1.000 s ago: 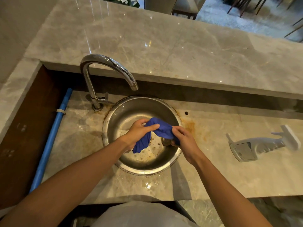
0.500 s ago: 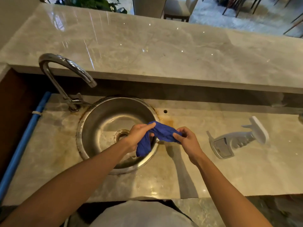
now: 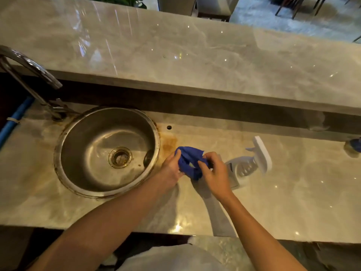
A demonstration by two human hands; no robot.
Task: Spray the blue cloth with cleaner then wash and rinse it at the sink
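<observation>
- Far left edge: blue pipe (image 3: pixel 13 122) runs along the tabletop (image 3: pixel 29 182) border; chrome faucet (image 3: pixel 29 69) arches over from the frame edge, its base just beside the sink rim.
- Round steel sink (image 3: pixel 93 182) set into the tabletop, drain (image 3: pixel 120 157) at its middle; rust-brown staining rings the rim and spreads on the stone to its right.
- Just right of the sink rim, above the tabletop: left hand (image 3: pixel 171 170) grips the left end of the blue cloth (image 3: pixel 188 159), fingers curled round it.
- Cloth bunched between both hands, outside the basin.
- Right hand (image 3: pixel 215 173) pinches the cloth's right side, fingers curled.
- White spray bottle (image 3: pixel 252 163) lies on its side just beyond the right hand, nozzle end pointing away from the sink.
- Right of the bottle: open stone surface out to a small blue-topped object (image 3: pixel 354 146) at the frame edge; too cut off to identify.
- Raised ledge (image 3: pixel 195 65) bounds the far side.
</observation>
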